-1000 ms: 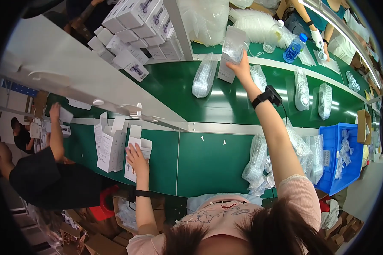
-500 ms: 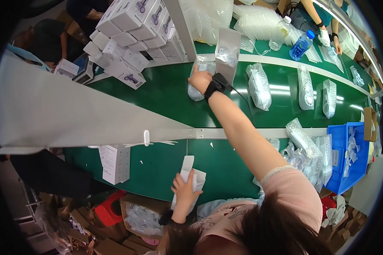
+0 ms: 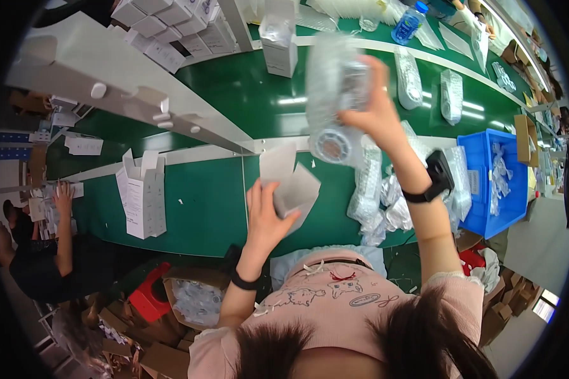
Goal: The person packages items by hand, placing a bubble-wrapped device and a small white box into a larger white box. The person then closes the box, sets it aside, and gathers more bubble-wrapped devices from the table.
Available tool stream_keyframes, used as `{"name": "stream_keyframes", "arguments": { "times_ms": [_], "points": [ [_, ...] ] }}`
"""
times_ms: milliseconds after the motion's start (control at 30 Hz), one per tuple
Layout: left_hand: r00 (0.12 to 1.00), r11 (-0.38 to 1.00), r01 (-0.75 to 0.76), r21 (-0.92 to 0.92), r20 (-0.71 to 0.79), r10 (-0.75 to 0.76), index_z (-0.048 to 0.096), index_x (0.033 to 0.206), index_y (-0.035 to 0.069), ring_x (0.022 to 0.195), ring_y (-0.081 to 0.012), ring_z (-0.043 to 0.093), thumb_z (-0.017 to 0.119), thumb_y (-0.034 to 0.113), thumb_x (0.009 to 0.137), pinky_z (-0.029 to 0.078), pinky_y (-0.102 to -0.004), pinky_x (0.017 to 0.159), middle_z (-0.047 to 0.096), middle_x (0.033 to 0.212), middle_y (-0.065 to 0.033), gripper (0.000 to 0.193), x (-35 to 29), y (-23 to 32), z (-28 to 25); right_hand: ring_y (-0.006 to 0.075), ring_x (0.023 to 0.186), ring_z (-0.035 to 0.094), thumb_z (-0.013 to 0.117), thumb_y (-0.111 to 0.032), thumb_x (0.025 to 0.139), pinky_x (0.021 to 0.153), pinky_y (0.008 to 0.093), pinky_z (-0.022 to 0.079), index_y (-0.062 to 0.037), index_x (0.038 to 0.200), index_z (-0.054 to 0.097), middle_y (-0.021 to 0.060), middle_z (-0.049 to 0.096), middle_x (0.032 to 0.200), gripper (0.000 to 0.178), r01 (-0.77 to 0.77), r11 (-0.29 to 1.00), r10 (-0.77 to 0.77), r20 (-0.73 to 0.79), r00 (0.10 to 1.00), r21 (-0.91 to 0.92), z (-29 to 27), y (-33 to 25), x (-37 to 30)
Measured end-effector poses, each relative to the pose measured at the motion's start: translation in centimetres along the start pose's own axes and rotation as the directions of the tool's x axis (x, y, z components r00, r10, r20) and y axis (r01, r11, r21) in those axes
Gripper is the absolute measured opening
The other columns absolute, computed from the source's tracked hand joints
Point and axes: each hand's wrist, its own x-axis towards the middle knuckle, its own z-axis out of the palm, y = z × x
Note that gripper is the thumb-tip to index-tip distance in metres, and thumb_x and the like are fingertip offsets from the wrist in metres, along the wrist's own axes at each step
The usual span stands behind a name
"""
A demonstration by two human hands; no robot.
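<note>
Clear oblong bubble-wrap packet (image 3: 327, 95) fills your right hand (image 3: 378, 114), right of the white cardboard box (image 3: 305, 189) your left hand (image 3: 265, 218) grips.

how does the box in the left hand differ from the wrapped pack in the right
The white box is opaque, flat-sided card; the wrapped pack is see-through plastic with a rounded end. The box is held closer in, the pack farther out. The box looks fairly sharp, the pack motion-blurred. Both are held: box in the left hand, pack in the right hand.
</note>
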Motion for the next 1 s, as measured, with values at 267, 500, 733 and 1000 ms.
{"name": "stream_keyframes", "arguments": {
  "times_ms": [267,500,733,1000],
  "points": [
    [0.989,0.951,-0.116,-0.286,-0.123,0.084,0.035,0.105,0.004,0.111,-0.0421,0.037,0.077,0.013,0.058,0.033,-0.0450,0.091,0.031,0.122,-0.0291,0.064,2.9,-0.2,6.9,0.0249,0.110,0.039,0.064,-0.004,0.066,0.090,0.0388,0.037,-0.0116,0.126,0.015,0.0117,0.036,0.116,0.078,-0.020,0.912,0.278,-0.582,0.764,0.410,3.7,1.9,-7.2],
    [0.934,0.842,-0.275,-0.463,-0.336,0.120,0.030,0.099,0.006,0.106,-0.0390,0.043,0.078,0.015,0.059,0.038,-0.0433,0.086,0.036,0.120,-0.0287,0.064,3.5,-0.4,9.3,0.0318,0.112,0.037,0.065,-0.014,0.068,0.093,0.0426,0.032,-0.0111,0.112,0.044,0.0145,0.035,0.121,0.050,0.179,0.849,-0.303,-0.181,0.936,-0.497,3.8,3.2,-8.9],
    [0.908,0.917,-0.218,-0.333,-0.414,0.066,0.033,0.099,0.003,0.100,-0.0336,0.051,0.081,0.013,0.055,0.042,-0.0407,0.081,0.044,0.115,-0.0233,0.066,1.8,-4.7,9.3,0.0426,0.118,0.026,0.065,-0.029,0.067,0.095,0.0483,0.026,-0.0156,0.104,0.057,0.0156,0.045,0.115,0.040,0.115,0.954,-0.154,-0.124,0.980,-0.278,0.5,10.9,-1.5],
    [0.888,0.881,-0.345,-0.325,-0.417,0.194,0.045,0.112,-0.001,0.099,-0.0288,0.054,0.081,0.008,0.052,0.043,-0.0367,0.082,0.051,0.113,-0.0185,0.071,2.4,-1.8,8.4,0.0363,0.103,0.042,0.071,-0.026,0.060,0.075,0.0517,0.043,-0.0184,0.104,0.056,0.0113,0.031,0.128,0.048,-0.001,0.461,0.276,0.143,0.950,-0.887,7.6,21.7,8.4]
  ]
}}
